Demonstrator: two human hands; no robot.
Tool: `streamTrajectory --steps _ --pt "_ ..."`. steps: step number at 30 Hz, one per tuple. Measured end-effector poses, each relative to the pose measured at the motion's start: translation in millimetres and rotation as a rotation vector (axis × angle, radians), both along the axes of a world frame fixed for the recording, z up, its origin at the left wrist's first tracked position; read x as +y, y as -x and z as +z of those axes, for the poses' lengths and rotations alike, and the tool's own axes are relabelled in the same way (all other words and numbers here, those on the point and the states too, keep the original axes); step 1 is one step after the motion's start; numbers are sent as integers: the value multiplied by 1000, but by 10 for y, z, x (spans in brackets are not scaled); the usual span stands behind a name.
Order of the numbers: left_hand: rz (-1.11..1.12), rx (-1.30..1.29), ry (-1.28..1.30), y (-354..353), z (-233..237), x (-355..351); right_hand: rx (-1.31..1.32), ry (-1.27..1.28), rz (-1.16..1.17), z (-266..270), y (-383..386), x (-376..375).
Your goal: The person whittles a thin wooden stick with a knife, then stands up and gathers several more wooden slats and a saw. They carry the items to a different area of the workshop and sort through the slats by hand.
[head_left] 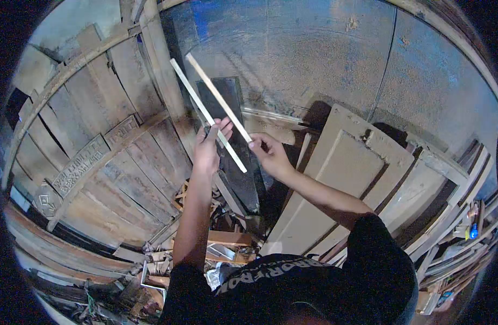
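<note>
Two thin, pale wooden strips are held up side by side at a slant in the middle of the view. My left hand (207, 151) is closed around the left strip (192, 93), below its middle, with the thumb along it. The lower end of this strip sticks out past my fingers. Between the fingertips of my right hand (272, 156) is the bottom end of the other strip (214, 89). The strips run nearly parallel, with a narrow gap between them. Behind them stands a dark panel (227, 97) against the wall.
A panelled wooden door (335, 173) leans at the right, beside more frames and stacked lumber (460, 260). On the left is a plank wall (124, 179) with carved lettering (81, 165). Wood scraps and clutter (146, 287) lie low at the left. A stained wall (314, 59) rises ahead.
</note>
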State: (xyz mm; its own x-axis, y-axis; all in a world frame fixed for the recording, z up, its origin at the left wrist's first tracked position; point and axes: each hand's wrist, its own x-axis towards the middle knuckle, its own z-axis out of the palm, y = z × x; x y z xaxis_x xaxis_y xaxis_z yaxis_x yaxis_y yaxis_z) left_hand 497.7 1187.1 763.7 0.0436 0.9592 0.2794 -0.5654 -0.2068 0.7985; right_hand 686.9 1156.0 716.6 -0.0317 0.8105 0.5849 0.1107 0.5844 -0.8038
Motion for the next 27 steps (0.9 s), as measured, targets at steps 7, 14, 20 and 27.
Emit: streamTrajectory --steps 7,14,20,27 --pt "15 24 -33 -60 41 -76 69 72 119 -201 170 -49" --pt "111 50 -9 -82 35 -104 112 27 201 -264 198 -3" --pt "211 95 70 51 -137 -62 -166 66 -7 -194 -218 206" --pt "180 51 156 283 -628 -13 -955 148 -604 -200 -1091 1356"
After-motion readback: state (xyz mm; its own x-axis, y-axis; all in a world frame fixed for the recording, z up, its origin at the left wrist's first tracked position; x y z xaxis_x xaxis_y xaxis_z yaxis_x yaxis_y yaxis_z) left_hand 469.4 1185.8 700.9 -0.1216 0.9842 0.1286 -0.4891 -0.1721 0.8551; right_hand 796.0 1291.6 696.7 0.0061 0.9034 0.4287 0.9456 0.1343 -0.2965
